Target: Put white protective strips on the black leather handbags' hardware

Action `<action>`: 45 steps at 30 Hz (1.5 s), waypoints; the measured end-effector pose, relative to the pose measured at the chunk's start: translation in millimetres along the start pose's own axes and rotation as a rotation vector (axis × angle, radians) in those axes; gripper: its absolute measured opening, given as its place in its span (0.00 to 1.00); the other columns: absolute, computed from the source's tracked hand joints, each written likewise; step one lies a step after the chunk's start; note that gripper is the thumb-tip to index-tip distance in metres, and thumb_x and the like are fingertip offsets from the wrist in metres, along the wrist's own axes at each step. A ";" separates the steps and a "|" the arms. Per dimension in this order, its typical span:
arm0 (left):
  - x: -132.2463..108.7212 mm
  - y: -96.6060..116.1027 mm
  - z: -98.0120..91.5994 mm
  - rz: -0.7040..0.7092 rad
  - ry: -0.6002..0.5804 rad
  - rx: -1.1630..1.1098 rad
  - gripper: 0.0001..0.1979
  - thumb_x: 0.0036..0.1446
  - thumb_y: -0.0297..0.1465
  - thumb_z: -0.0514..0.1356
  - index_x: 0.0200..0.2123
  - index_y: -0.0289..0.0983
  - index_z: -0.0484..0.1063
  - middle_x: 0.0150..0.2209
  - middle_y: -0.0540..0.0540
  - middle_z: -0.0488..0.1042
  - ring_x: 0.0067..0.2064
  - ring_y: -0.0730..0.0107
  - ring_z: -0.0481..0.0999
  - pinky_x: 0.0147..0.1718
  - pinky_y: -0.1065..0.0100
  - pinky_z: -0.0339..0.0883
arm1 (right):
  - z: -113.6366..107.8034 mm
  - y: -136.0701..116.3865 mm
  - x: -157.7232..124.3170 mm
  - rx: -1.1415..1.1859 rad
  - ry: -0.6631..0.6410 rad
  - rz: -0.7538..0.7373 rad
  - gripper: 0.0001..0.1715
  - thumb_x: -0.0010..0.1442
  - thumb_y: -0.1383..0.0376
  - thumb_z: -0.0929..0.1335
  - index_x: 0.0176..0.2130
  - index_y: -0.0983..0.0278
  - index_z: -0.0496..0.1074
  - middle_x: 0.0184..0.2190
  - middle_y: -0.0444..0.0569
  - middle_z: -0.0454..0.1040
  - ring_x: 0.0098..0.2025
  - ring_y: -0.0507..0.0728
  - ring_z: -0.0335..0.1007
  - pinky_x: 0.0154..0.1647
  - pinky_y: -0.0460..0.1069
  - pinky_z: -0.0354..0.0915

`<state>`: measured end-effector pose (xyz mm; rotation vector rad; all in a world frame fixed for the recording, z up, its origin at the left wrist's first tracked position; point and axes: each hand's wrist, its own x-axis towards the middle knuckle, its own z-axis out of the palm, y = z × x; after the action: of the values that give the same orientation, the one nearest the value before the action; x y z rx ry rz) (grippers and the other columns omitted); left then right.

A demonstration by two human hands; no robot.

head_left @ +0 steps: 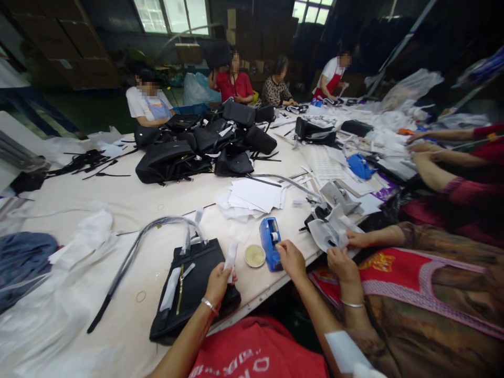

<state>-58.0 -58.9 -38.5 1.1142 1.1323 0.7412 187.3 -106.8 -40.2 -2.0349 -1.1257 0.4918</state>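
My left hand [220, 283] pinches a thin white wrapping strip [232, 257] above the right side of a black handbag [197, 294]. The handbag lies on the table with its handles [188, 233] in clear wrap, white paper on its front and a gold zip. A long black strap, partly in clear film, arcs to its left. My right hand [292, 260] has its fingers bent together at the right side of a blue tape dispenser [270, 262]; whatever they grip is too small to make out. Between my hands sits a small round dish [255, 256] with pale yellowish contents.
Beyond lie white paper sheets [252, 195] and a heap of black bags [169, 160]. To my right, a co-worker's hands [342, 262] handle grey-white wrapping close to my right arm. Crumpled white wrapping [74, 283] covers the left side. Several people work across the table.
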 end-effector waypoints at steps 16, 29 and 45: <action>2.0 -0.7 -2.8 -0.042 -0.020 -0.106 0.16 0.45 0.42 0.62 0.27 0.35 0.67 0.21 0.51 0.70 0.21 0.73 0.69 0.21 0.72 0.61 | -2.5 46.2 1.7 0.212 -0.131 0.227 0.17 0.48 0.52 0.65 0.20 0.63 0.66 0.18 0.42 0.67 0.23 0.52 0.61 0.25 0.46 0.55; 1.9 -0.3 -2.7 -0.044 -0.023 -0.133 0.17 0.45 0.42 0.62 0.29 0.34 0.67 0.20 0.52 0.70 0.20 0.74 0.69 0.20 0.72 0.61 | 2.1 49.4 -39.4 0.429 -0.209 0.453 0.15 0.50 0.54 0.64 0.25 0.64 0.63 0.17 0.40 0.64 0.16 0.47 0.55 0.17 0.44 0.57; 2.5 -0.6 -0.1 -0.039 0.024 -0.186 0.14 0.45 0.40 0.60 0.26 0.35 0.64 0.18 0.52 0.68 0.19 0.75 0.67 0.18 0.73 0.59 | 8.3 18.2 -48.2 0.100 -0.248 0.019 0.11 0.57 0.59 0.62 0.31 0.62 0.69 0.24 0.44 0.71 0.28 0.53 0.65 0.31 0.46 0.58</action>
<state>-57.4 -56.8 -39.9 0.9268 1.0788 0.8142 166.1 -149.9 -60.5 -1.9366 -1.2015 0.8115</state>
